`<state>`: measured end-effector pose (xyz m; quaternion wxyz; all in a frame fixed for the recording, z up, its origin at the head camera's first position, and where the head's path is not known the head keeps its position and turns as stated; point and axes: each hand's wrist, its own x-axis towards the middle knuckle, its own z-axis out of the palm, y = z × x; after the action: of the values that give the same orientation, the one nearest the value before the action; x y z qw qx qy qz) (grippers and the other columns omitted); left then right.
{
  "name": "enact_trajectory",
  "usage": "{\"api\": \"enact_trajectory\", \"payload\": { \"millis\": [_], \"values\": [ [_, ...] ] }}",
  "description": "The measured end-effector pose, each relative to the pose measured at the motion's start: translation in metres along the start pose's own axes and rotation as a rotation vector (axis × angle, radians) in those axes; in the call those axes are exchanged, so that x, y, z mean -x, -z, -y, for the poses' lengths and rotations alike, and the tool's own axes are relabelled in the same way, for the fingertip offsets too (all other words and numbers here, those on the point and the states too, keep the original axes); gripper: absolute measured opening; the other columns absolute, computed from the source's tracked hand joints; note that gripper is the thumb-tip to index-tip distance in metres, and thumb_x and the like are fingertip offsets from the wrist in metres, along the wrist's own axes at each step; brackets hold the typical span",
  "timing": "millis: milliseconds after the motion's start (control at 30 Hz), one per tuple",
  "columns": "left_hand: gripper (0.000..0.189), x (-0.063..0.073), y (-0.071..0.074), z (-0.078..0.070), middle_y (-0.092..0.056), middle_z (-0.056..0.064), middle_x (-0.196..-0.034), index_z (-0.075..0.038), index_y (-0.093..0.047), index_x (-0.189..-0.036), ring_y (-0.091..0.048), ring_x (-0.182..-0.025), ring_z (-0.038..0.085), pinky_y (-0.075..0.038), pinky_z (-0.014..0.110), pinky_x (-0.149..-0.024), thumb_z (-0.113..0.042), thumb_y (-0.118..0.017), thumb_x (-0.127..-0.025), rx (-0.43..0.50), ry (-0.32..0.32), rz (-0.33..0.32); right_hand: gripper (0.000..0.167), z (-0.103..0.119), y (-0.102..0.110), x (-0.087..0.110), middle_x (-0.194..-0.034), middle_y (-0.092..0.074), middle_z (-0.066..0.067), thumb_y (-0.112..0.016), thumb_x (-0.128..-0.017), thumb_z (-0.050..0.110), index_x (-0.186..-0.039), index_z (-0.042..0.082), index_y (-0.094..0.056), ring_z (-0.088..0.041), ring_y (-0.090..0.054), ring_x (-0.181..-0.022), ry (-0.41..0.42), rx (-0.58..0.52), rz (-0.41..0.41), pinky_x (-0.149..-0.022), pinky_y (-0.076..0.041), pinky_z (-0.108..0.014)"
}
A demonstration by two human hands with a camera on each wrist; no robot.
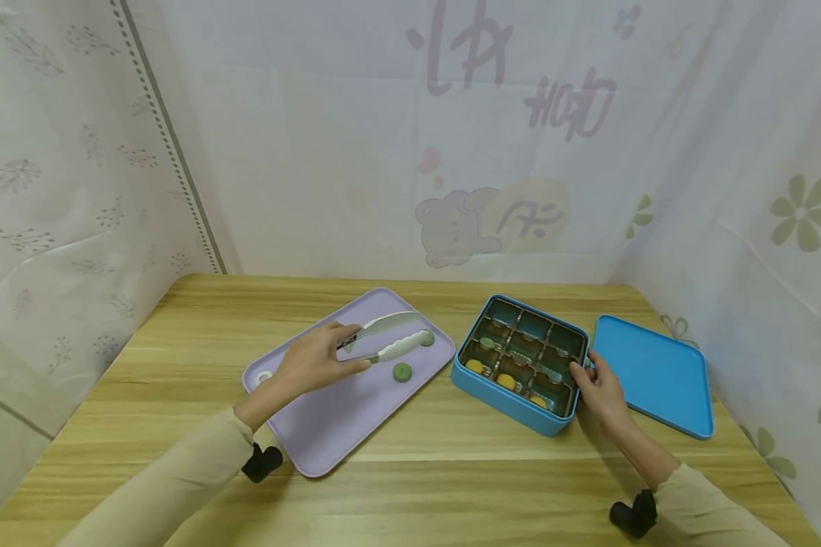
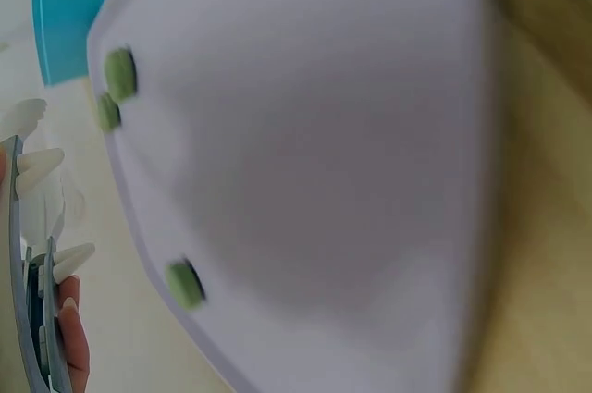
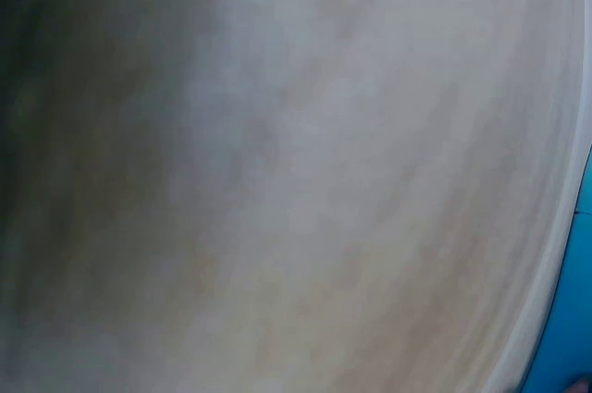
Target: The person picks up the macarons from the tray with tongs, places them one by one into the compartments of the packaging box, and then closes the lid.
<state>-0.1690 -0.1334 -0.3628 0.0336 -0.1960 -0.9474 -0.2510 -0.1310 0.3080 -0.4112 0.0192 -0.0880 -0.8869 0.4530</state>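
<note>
Gripping tongs (image 1: 400, 347) over a tray (image 1: 328, 425), the left hand (image 1: 311, 358); the right hand (image 1: 600, 391) holds the box's (image 1: 509, 404) right rim. Wooden desk (image 1: 417, 501), printed curtain (image 1: 315, 152) behind. Left wrist: three green pieces (image 2: 120, 75) on the tray. Right wrist: mostly blur.

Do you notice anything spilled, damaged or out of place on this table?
Nothing looks spilled or damaged. The purple tray and blue box sit askew on the table, which seems ordinary while the left hand holds tongs and the right hand grips the box.

Curtained tabletop booth: a wood-grain table (image 1: 417, 494) bordered on 3 sides by pale hangings (image 1: 315, 152) printed with flowers (image 1: 801, 213).
</note>
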Motion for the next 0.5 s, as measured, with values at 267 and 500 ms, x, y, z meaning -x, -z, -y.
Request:
{"api": "enact_trajectory", "payload": {
  "millis": [267, 500],
  "values": [
    [0.064, 0.019, 0.016, 0.031, -0.063, 0.019, -0.106, -0.003, -0.057, -0.128, -0.046, -0.065, 0.017, -0.033, 0.028, -0.051, -0.038, -0.075, -0.078, 0.001, 0.068, -0.005, 0.069, -0.001, 0.001, 0.000, -0.086, -0.042, -0.005, -0.039, -0.101, 0.034, -0.148, -0.007, -0.008, -0.006, -0.040, -0.064, 0.001, -0.015, 0.004, -0.058, -0.040, -0.023],
    [0.066, 0.028, 0.025, 0.053, -0.060, 0.026, -0.117, -0.001, -0.058, -0.127, -0.058, -0.083, 0.026, -0.045, 0.035, -0.059, -0.040, -0.075, -0.077, -0.061, 0.114, -0.015, 0.069, -0.001, 0.001, -0.001, -0.085, -0.045, -0.005, -0.040, -0.101, 0.032, -0.148, -0.008, -0.008, -0.005, -0.042, -0.064, 0.016, -0.037, 0.001, -0.057, -0.040, -0.023]
  ]
}}
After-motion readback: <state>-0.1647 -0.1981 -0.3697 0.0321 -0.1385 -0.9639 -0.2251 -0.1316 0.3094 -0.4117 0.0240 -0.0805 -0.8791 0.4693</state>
